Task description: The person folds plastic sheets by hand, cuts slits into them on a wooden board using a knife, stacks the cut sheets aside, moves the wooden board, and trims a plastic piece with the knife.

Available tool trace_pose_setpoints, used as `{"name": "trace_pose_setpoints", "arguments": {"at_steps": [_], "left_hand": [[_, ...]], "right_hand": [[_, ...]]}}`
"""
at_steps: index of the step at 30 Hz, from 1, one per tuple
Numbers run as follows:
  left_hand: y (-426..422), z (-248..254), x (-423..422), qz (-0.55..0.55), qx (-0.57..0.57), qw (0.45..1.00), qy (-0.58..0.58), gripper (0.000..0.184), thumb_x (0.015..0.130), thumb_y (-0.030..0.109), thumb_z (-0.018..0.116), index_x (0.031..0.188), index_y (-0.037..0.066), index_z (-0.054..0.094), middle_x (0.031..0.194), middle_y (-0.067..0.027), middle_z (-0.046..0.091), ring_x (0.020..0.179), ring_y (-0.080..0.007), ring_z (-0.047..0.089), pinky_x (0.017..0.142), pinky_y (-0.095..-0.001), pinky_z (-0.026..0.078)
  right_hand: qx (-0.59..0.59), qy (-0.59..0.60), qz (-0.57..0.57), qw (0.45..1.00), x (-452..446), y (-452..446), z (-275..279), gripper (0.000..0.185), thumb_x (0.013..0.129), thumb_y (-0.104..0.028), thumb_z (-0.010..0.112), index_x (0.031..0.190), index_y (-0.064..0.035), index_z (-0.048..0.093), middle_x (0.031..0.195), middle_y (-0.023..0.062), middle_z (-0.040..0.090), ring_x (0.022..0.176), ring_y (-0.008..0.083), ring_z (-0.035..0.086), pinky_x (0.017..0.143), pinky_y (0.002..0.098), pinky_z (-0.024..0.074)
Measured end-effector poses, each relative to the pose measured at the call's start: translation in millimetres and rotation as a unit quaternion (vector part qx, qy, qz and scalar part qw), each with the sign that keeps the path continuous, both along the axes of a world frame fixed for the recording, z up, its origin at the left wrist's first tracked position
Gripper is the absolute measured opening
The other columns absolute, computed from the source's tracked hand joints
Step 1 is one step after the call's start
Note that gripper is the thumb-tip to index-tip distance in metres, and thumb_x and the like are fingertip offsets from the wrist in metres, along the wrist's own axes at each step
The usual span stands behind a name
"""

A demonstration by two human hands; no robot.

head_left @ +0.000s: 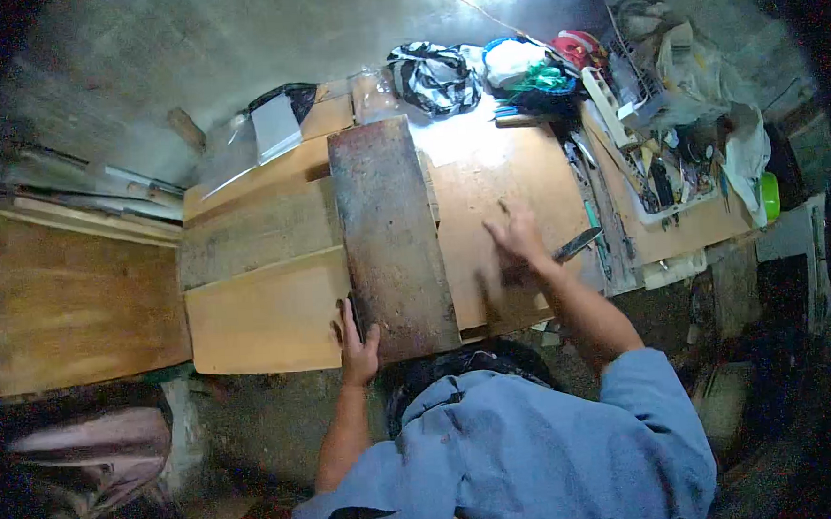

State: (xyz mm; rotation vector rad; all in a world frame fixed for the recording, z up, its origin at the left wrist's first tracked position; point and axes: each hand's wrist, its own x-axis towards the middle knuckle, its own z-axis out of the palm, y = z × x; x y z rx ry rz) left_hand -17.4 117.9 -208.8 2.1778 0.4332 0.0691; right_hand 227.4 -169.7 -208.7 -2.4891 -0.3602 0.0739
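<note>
A long dark, stained board (pixel 391 233) lies crosswise on top of lighter wooden panels. My left hand (pixel 359 350) is at the near left edge of this board, fingers stretched out and thumb apart, touching or almost touching it. A narrow dark strip shows between the fingers and the board; I cannot make out what it is. My right hand (pixel 519 235) is over the light wooden panel (pixel 468 182) to the right, its fingers spread and nothing in them. Whether it touches the panel I cannot tell. Beside my right wrist lies a dark blade-like tool (pixel 579 243).
A white tray of tools (pixel 676 204) stands at the right, near a green container (pixel 770 197). Along the back are a black-and-white bag (pixel 434 78) and a blue-rimmed basin (pixel 528 66). Another wooden panel (pixel 79 301) and long strips lie at the left.
</note>
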Motion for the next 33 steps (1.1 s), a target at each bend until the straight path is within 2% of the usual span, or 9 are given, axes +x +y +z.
{"name": "trace_pose_setpoints", "arguments": {"at_steps": [2, 3, 6, 10, 12, 17, 23, 25, 33], "left_hand": [[-2, 7, 2, 0.0, -0.028, 0.999, -0.026, 0.072, 0.091, 0.036, 0.049, 0.145, 0.005, 0.014, 0.148, -0.0203, 0.018, 0.138, -0.0384, 0.009, 0.111, -0.046, 0.001], [3, 3, -1, -0.016, 0.026, 0.999, 0.008, 0.07, 0.092, 0.035, 0.048, 0.145, 0.004, 0.014, 0.149, -0.0195, 0.018, 0.138, -0.0374, 0.009, 0.111, -0.045, 0.001], [0, 15, 1, -0.015, 0.03, 0.999, 0.025, 0.068, 0.092, 0.033, 0.047, 0.145, 0.005, 0.014, 0.149, -0.019, 0.018, 0.139, -0.0364, 0.009, 0.111, -0.0458, 0.0], [-4, 27, 6, -0.008, 0.012, 0.998, 0.055, 0.068, 0.093, 0.036, 0.043, 0.145, 0.004, 0.012, 0.15, -0.0183, 0.016, 0.139, -0.0338, 0.007, 0.11, -0.046, -0.004], [-5, 28, 8, -0.009, 0.004, 0.999, 0.053, 0.07, 0.093, 0.038, 0.042, 0.145, 0.004, 0.011, 0.15, -0.0187, 0.015, 0.139, -0.0338, 0.006, 0.11, -0.0457, -0.004], [1, 5, 5, -0.015, -0.002, 1.0, 0.012, 0.076, 0.092, 0.044, 0.042, 0.145, 0.001, 0.008, 0.15, -0.0212, 0.011, 0.139, -0.0355, 0.004, 0.11, -0.0452, -0.006], [-3, 12, 11, -0.01, -0.068, 0.998, 0.011, 0.08, 0.091, 0.048, 0.041, 0.144, 0.0, 0.005, 0.15, -0.0215, 0.009, 0.139, -0.0358, 0.002, 0.11, -0.0453, -0.006], [-1, 8, 8, -0.013, -0.06, 0.998, 0.024, 0.081, 0.091, 0.049, 0.041, 0.144, 0.0, 0.004, 0.15, -0.0211, 0.009, 0.139, -0.0352, 0.001, 0.11, -0.0453, -0.006], [-4, 15, 11, -0.015, 0.013, 0.997, 0.068, 0.08, 0.091, 0.047, 0.043, 0.145, 0.002, 0.004, 0.151, -0.0197, 0.008, 0.14, -0.0338, 0.002, 0.11, -0.0462, -0.005]], "right_hand": [[-0.014, 0.009, -0.065, 0.998, 29, -5, 2, 0.055, 0.077, -0.035, 0.067, 0.118, -0.0002, 0.054, 0.11, 0.0215, 0.058, 0.104, 0.036, 0.052, 0.092, 0.0425, 0.0404], [-0.027, 0.021, -0.124, 0.992, 43, -7, 3, 0.057, 0.077, -0.037, 0.065, 0.118, 0.0005, 0.053, 0.111, 0.0216, 0.057, 0.106, 0.0364, 0.051, 0.093, 0.0431, 0.04], [-0.093, 0.015, -0.207, 0.974, 79, -9, -6, 0.058, 0.078, -0.041, 0.06, 0.119, 0.0001, 0.053, 0.113, 0.0209, 0.057, 0.11, 0.0366, 0.049, 0.095, 0.0429, 0.0385], [-0.097, 0.066, -0.263, 0.958, 112, -1, 0, 0.062, 0.076, -0.045, 0.062, 0.124, -0.0075, 0.051, 0.123, 0.0186, 0.05, 0.118, 0.0364, 0.042, 0.098, 0.0488, 0.0342], [-0.064, 0.07, -0.268, 0.959, 133, -2, -12, 0.063, 0.073, -0.044, 0.066, 0.122, -0.0084, 0.051, 0.125, 0.0175, 0.047, 0.122, 0.0375, 0.035, 0.098, 0.0541, 0.0304], [-0.087, 0.065, -0.274, 0.956, 161, 11, -10, 0.068, 0.071, -0.051, 0.067, 0.124, -0.0107, 0.052, 0.126, 0.0166, 0.047, 0.12, 0.0347, 0.038, 0.099, 0.0498, 0.0322], [-0.103, 0.06, -0.222, 0.968, 168, 29, -3, 0.066, 0.067, -0.049, 0.07, 0.12, -0.0131, 0.053, 0.124, 0.014, 0.046, 0.12, 0.0327, 0.037, 0.099, 0.0479, 0.0312], [-0.087, 0.061, -0.19, 0.976, 167, 32, -1, 0.062, 0.066, -0.043, 0.073, 0.116, -0.0114, 0.054, 0.12, 0.0143, 0.047, 0.118, 0.0317, 0.038, 0.099, 0.0481, 0.0314], [-0.079, 0.028, -0.213, 0.973, 172, 30, -6, 0.057, 0.068, -0.042, 0.072, 0.112, -0.0104, 0.054, 0.116, 0.0131, 0.05, 0.113, 0.0316, 0.042, 0.095, 0.0444, 0.0359]]}}
